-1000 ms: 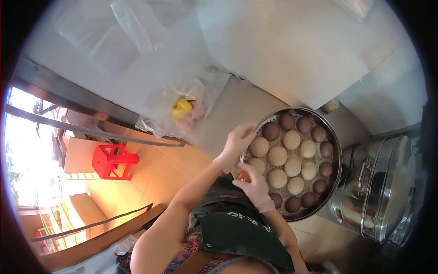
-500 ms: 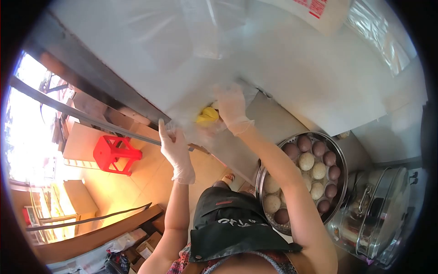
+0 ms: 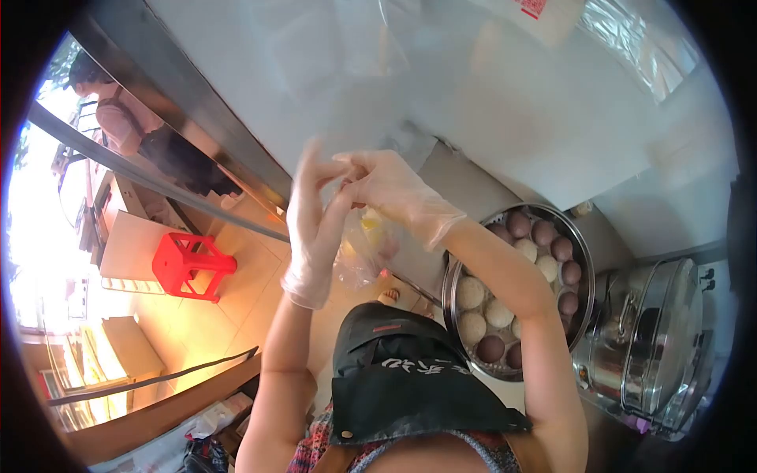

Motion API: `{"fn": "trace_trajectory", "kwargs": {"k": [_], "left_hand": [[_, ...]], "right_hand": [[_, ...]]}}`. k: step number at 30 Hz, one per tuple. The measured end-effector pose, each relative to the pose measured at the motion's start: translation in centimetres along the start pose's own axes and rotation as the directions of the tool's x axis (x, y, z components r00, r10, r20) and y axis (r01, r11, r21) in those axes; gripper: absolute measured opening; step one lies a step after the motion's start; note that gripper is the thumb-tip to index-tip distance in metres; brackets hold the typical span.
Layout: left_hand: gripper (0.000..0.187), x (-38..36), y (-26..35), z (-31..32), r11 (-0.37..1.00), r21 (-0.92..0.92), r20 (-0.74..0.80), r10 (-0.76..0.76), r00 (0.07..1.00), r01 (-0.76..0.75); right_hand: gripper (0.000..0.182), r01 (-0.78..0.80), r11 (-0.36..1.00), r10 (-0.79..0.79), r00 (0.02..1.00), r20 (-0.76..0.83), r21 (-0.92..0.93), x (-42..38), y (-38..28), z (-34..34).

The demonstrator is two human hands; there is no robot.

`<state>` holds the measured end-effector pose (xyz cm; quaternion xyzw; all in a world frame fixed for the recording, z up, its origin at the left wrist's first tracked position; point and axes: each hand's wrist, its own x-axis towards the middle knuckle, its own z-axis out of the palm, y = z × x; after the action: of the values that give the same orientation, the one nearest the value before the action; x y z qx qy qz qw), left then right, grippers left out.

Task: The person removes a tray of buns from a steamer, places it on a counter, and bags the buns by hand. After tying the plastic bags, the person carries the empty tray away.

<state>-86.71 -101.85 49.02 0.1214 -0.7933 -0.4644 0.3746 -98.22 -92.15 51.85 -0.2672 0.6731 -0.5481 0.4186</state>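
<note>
While your gloved left hand [image 3: 314, 229] and right hand [image 3: 394, 193] are pinching the filled plastic bag [image 3: 364, 248] closed, buns [image 3: 505, 284] are waiting in the steamer tray [image 3: 585, 252] below your right forearm.

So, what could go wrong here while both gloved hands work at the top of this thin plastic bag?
1. The plastic bag hangs in the air with a yellow item inside, held only at its top by the left hand and the right hand; a slip could drop it on the floor.
2. The right forearm crosses above the open steamer tray, so it might brush the buns.
</note>
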Motion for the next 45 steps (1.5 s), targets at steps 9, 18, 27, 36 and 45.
{"fn": "trace_trajectory", "kwargs": {"k": [9, 18, 27, 36, 45], "left_hand": [[0.028, -13.3, -11.5, 5.7, 0.727, -0.172, 0.154, -0.647, 0.747, 0.665], [0.024, -9.4, -9.7, 8.4, 0.564, -0.453, 0.221, -0.679, 0.700, 0.690], [0.031, -9.3, -12.4, 13.0, 0.163, -0.740, 0.433, -0.627, 0.648, 0.652], [0.026, -10.4, -15.4, 14.2, 0.327, -0.515, 0.451, -0.682, 0.575, 0.793], [0.032, -8.0, -16.0, 12.2, 0.513, -0.258, 0.786, -0.381, 0.487, 0.818]], "right_hand": [[0.049, 0.145, 0.989, -0.145, 0.984, -0.105, -0.005, -5.8, 1.0, 2.8], [0.109, 0.266, 0.886, -0.338, 0.931, -0.138, -0.380, -6.9, 13.8, -8.7], [0.027, 0.409, 0.409, -0.034, 0.900, -0.434, 0.816, -0.3, 19.9, -3.3], [0.041, -0.232, 0.831, 0.442, 0.827, -0.348, 0.505, -2.1, 17.0, -2.0], [0.040, -0.001, 0.661, 0.299, 0.918, -0.262, 0.750, -1.9, 22.0, -3.6]]}}
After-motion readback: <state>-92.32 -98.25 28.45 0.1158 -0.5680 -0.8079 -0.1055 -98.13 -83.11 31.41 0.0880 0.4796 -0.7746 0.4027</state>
